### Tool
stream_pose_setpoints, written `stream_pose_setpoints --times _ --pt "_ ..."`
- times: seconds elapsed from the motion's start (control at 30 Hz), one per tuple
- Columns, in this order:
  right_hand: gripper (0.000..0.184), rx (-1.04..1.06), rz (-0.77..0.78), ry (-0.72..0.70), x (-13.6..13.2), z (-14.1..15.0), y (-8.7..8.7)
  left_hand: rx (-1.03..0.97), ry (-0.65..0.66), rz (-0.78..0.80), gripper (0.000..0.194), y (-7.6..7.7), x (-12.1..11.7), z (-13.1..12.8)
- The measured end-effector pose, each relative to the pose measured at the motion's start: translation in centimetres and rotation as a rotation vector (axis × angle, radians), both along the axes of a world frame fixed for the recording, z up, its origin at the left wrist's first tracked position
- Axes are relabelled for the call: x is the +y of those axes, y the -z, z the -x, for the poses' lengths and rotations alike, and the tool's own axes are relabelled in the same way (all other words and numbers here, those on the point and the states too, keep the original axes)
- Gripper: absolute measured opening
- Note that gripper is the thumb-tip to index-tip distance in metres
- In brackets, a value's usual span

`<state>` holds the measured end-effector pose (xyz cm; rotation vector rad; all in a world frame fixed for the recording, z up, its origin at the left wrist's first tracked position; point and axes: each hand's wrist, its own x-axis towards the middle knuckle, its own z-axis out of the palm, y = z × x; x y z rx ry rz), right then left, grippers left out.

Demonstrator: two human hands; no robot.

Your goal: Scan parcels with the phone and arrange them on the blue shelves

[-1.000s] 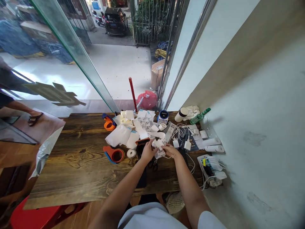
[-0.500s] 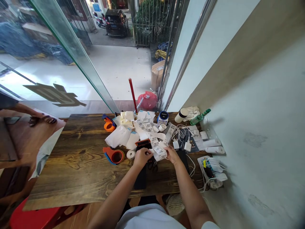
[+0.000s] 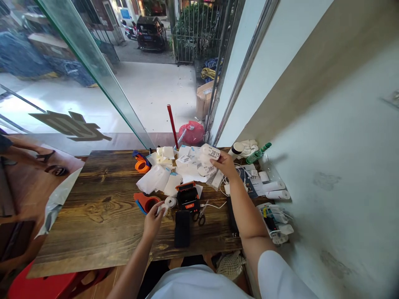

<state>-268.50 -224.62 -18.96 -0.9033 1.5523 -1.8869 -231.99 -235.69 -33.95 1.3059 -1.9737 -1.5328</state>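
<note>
Raised over the paper pile, my right hand (image 3: 225, 164) is closed on a strip of printed number labels (image 3: 210, 153), whose curled end reads 3015. Low on the left, my left hand (image 3: 152, 220) pinches a small white piece of paper (image 3: 162, 209). Beside it lie a white paper roll (image 3: 170, 202) and an orange-and-blue tape dispenser (image 3: 146, 202). Between my hands sits a small black-and-orange label printer (image 3: 188, 197) with its lid up. A black phone (image 3: 182, 229) lies in front of the printer, with scissors (image 3: 200, 216) to its right.
White packets (image 3: 154, 178) and loose papers cover the back of the wooden table (image 3: 93, 207). A second tape dispenser (image 3: 142, 165), a green bottle (image 3: 258, 153), white rolls (image 3: 276, 190) and a power strip (image 3: 277, 224) lie around. A wall stands right; another person's feet (image 3: 56, 169) show left.
My hands have moved apart. The right carried the label strip up and away from me; the left moved left and down with the small white piece. The label printer and phone are now uncovered.
</note>
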Motion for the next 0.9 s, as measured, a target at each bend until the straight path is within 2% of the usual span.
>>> stream_pose_setpoints --times 0.13,0.23,0.33,0.43,0.53,0.63,0.77,0.9 --pt "0.033 0.021 0.117 0.065 -5.2 -0.1 -1.3 0.007 -0.055 -0.013 0.058 0.4 0.5 -1.8" --pt "0.037 0.035 0.16 0.096 -8.4 -0.6 -1.0 0.015 -0.075 -0.029 0.059 0.6 0.8 -2.6" --pt "0.045 0.052 0.112 0.088 -10.3 -2.7 1.7 0.006 -0.089 -0.049 0.061 0.8 1.2 -2.8" --pt "0.033 0.095 -0.029 0.046 -10.2 -5.9 6.4 -0.004 -0.076 -0.072 0.066 1.0 1.4 -2.8" --pt "0.021 0.17 -0.175 0.017 -8.1 -8.5 11.2 -0.028 -0.051 -0.077 0.068 1.0 1.6 -2.8" --pt "0.021 0.239 -0.276 0.062 -4.5 -9.7 14.6 -0.039 -0.039 -0.071 0.068 1.1 1.6 -3.1" --pt "0.025 0.259 -0.41 0.277 2.4 -9.1 17.0 -0.072 -0.049 -0.096 0.069 1.9 1.2 -4.1" --pt "0.022 0.279 -0.572 0.645 11.6 -5.4 17.5 -0.119 -0.07 -0.231 0.08 3.4 0.0 -5.5"
